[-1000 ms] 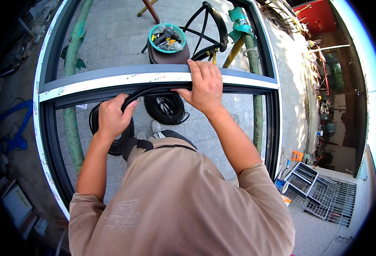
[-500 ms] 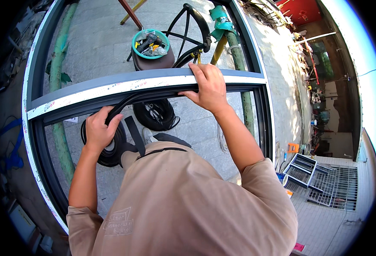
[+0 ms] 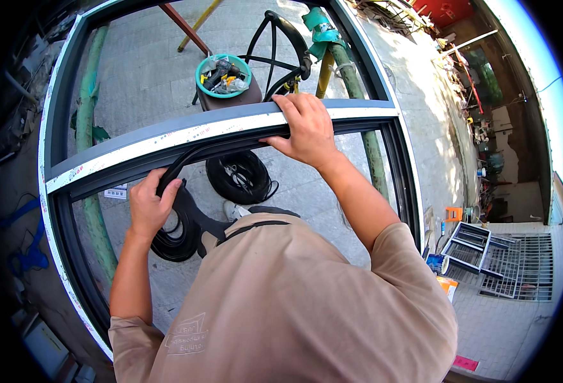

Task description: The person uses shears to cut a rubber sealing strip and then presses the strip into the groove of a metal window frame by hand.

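Note:
A large metal window frame (image 3: pixel 115 159), dark grey with a white-filmed face, lies before me. A black rubber sealing strip (image 3: pixel 182 158) runs along the near side of its crossbar and bends down at the left. My left hand (image 3: pixel 147 203) is closed round the strip's loose part, just below the crossbar. Over the crossbar curls my right hand (image 3: pixel 305 127), fingers on top and thumb against the strip side. Coils of black strip lie below: one coil (image 3: pixel 240 179) on the floor, another coil (image 3: pixel 178 237) beside my left forearm.
Green-wrapped poles (image 3: pixel 86 96) pass under the frame. Beyond the crossbar, a turquoise basin (image 3: pixel 198 78) holding a drill and small parts sits on a brown stool (image 3: pixel 233 99). Behind it are a black tubular frame (image 3: pixel 272 57) and a yellow pole (image 3: pixel 325 73). Metal grilles (image 3: pixel 517 265) stand at right.
The view has shifted slightly. My right hand has slid a little left along the crossbar; my left hand keeps its hold on the strip.

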`<state>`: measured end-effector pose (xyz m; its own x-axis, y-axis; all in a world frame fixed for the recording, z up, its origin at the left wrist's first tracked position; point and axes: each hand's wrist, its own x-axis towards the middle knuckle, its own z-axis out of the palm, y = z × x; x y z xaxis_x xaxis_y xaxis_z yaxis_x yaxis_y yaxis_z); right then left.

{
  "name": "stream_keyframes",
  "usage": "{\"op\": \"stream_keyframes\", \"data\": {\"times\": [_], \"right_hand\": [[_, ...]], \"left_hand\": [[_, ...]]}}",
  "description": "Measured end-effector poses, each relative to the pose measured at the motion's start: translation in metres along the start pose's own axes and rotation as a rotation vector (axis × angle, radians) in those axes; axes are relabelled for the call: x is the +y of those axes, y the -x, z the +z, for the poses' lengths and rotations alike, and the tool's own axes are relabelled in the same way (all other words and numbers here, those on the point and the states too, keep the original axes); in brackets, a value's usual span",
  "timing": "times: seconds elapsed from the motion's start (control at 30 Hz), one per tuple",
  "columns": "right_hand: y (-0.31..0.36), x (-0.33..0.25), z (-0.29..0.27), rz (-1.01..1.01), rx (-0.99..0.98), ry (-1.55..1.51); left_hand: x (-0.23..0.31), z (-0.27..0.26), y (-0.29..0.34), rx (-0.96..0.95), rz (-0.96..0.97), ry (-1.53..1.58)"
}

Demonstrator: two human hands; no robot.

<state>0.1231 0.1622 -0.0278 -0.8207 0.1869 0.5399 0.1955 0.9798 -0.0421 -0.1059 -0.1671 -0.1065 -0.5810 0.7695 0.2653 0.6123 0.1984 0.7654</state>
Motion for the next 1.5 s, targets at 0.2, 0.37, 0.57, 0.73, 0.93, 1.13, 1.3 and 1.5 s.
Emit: {"op": "stream_keyframes", "data": {"times": [0.2, 0.37, 0.57, 0.73, 0.93, 1.13, 1.3, 1.5], "right_hand": [[0.006, -0.010, 0.003, 0.081, 0.012, 0.022], [0.004, -0.005, 0.004, 0.049, -0.002, -0.013], [0.017, 0.026, -0.017, 0.001, -0.036, 0.053], [0.014, 0.027, -0.013, -0.025, 0.011, 0.018], [0.018, 0.041, -0.020, -0.020, -0.028, -0.003], [0.034, 0.063, -0.024, 0.031, -0.035, 0.093], [0.030, 0.066, -0.039, 0.101, -0.181, 0.055], [0.010, 0.028, -0.029, 0.039, -0.250, 0.011]], "left_hand": [[-0.001, 0.004, 0.000, 0.015, 0.015, -0.003], [-0.010, 0.003, 0.003, 0.004, 0.010, -0.022], [-0.005, 0.002, 0.002, -0.006, 0.044, -0.027], [-0.006, 0.003, 0.000, 0.009, 0.046, -0.025], [-0.008, 0.000, 0.002, 0.004, 0.058, -0.044], [-0.006, 0.003, 0.004, -0.010, 0.027, -0.006], [-0.002, 0.003, -0.002, -0.027, 0.015, -0.001], [0.000, 0.000, -0.003, -0.010, 0.043, -0.004]]}}
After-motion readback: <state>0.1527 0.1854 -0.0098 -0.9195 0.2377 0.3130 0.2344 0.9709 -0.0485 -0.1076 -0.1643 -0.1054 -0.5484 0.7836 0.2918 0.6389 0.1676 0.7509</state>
